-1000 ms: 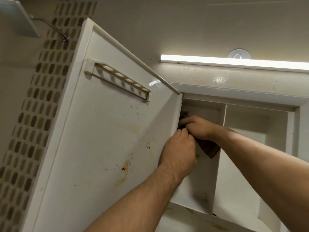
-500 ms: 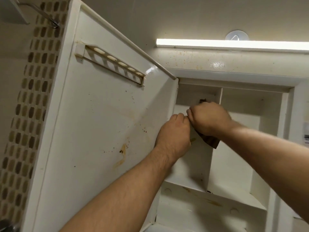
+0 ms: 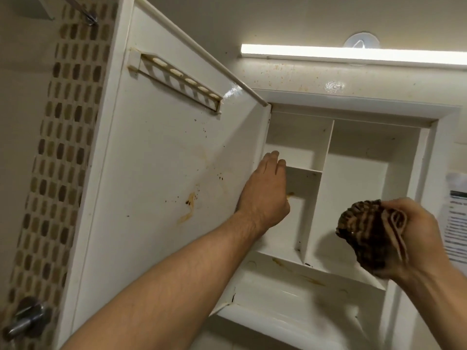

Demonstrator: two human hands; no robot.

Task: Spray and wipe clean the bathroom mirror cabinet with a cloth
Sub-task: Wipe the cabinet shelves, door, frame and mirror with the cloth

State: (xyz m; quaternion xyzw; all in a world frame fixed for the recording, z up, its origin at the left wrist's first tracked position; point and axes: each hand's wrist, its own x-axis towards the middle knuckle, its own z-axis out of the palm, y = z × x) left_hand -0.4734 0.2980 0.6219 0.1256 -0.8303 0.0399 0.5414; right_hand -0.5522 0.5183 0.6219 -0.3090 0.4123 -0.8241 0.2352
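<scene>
Reaching up from the lower left of the head view, the left hand lies flat, back toward the camera, fingers straight and held together, pointing up. It sits at the hinge side where the open door meets the cabinet; the fingertips overlap the upper left compartment. It grips nothing. Forearm bare, running diagonally from the bottom edge.

Right hand: lower right, held out in front of the cabinet and apart from it, wrist bent, fingers curled tight round a bunched cloth. Cloth dark brown with paler stripes, wadded into a ball, protruding left of the fist; it touches no surface.

Door: white inner face, swung open to the left, marked with brown drips and specks around its middle. A slotted rack with oval holes is fixed near its top.

Cabinet interior: white, split by an upright divider into a narrow left bay with a small shelf and a wider right bay. Lower shelf shows yellow-brown stains.

Surroundings: lit tube lamp above the spotted cabinet top; mosaic tile strip left of the door; chrome fitting at lower left; printed paper notice at right edge, text unreadable.
</scene>
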